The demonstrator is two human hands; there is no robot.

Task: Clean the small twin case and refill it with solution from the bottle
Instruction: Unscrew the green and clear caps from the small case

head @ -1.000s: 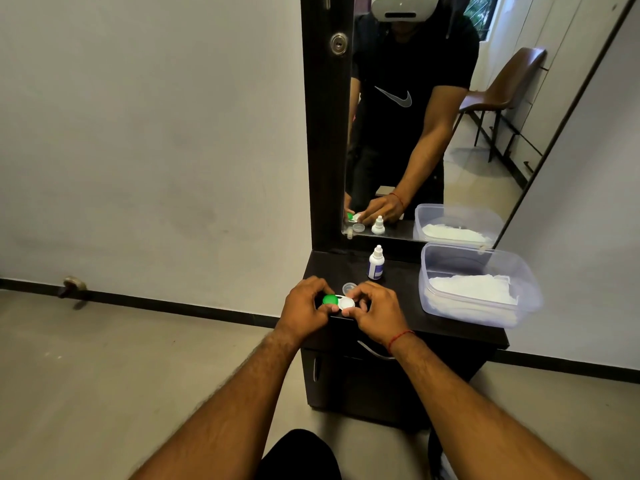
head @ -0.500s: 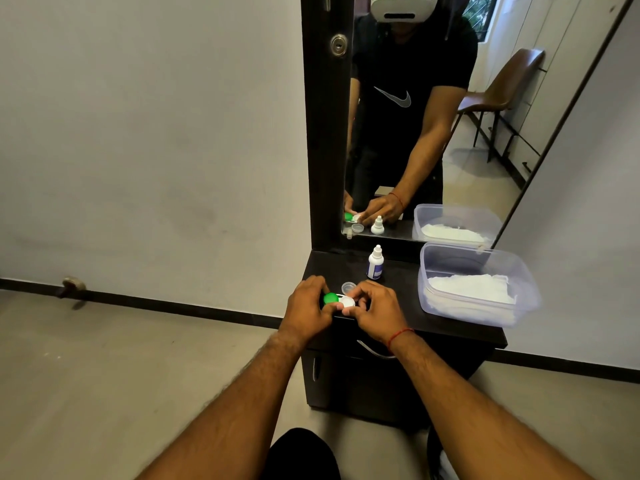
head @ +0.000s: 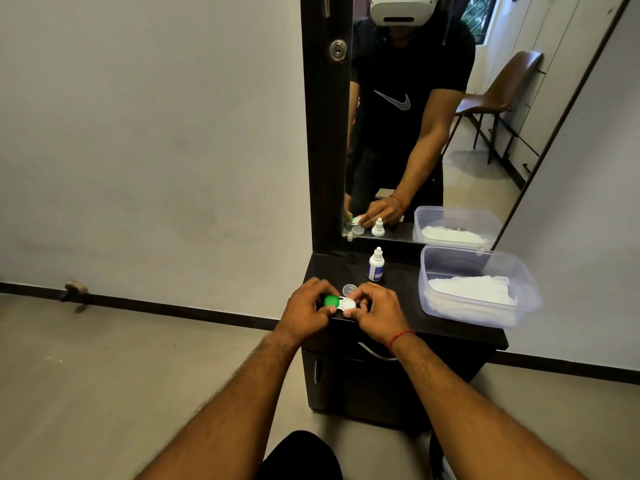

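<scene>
The small twin case (head: 341,303) lies near the front left edge of the dark cabinet top (head: 408,306); its left half carries a green cap, its right half is white. My left hand (head: 306,308) grips the green side and my right hand (head: 375,311) pinches the white side. A small clear cap (head: 349,289) lies just behind the case. The white solution bottle (head: 375,265) with a blue label stands upright further back, clear of both hands.
A clear plastic tub (head: 479,268) holding white tissues sits on the right of the cabinet top. A mirror (head: 433,116) rises behind, reflecting a person and a chair. A drawer handle (head: 375,353) shows below the top. Bare floor lies to the left.
Both hands stay on the case with only slight finger shifts; the case has barely moved.
</scene>
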